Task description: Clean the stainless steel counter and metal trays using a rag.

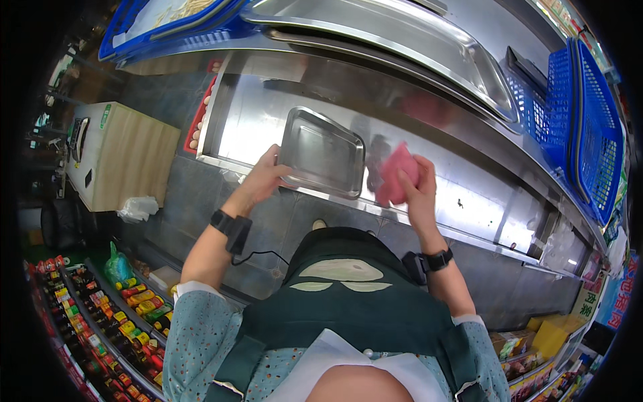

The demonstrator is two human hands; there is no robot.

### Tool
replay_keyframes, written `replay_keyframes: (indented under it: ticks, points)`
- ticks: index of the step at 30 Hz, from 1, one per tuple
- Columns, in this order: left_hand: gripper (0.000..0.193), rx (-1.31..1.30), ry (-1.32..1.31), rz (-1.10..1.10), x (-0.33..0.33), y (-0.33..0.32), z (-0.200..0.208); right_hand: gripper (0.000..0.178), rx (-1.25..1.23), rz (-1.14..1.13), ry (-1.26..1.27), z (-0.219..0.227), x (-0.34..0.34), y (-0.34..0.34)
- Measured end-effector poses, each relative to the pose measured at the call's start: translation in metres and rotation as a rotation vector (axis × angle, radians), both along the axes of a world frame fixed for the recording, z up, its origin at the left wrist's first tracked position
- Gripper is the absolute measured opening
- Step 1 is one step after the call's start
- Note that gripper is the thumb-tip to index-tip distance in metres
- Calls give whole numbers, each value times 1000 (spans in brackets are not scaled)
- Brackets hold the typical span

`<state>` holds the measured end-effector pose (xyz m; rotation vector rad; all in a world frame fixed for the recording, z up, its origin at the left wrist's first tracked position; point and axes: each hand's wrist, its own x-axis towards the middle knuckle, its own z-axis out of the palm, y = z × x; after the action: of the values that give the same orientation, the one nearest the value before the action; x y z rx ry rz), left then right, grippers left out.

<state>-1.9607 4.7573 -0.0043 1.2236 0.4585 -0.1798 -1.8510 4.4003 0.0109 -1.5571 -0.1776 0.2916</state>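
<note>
My left hand [266,175] grips the near left edge of a rectangular metal tray [323,153], thumb over its rim. The tray has nothing in it and is held tilted above the steel counter [462,194]. To the right of the tray, my right hand [420,190] is closed on a crumpled pink cloth [399,175]. The cloth hangs from my fingers and is apart from the tray. Wet-looking smears and small dark specks show on the steel surface.
Large steel trays [395,41] lie on the raised shelf beyond. Blue plastic baskets [589,127] stand at the right, another blue basket [221,23] at the far left. A red crate of eggs [195,127] adjoins the counter's left end. Shelves of bottles [107,321] stand lower left.
</note>
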Motion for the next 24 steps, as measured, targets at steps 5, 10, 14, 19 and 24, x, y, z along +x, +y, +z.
replay_keyframes:
  ticks: [5,10,14,19,24]
  points:
    - [49,-211,-98,31,0,-89,63,47,29,350,-283,33,-29,79]
    - [68,-137,-201,169,-24,-139,58,45,-243,412,-893,32,-22,121]
    - [39,-106,-245,93,-25,-155,68,41,-294,202,-833,8,37,125]
    - [34,27,-328,161,-31,-148,73,46,-496,219,-636,-36,71,71]
    - [34,62,-368,127,-32,-161,76,45,-487,44,-652,-58,67,47]
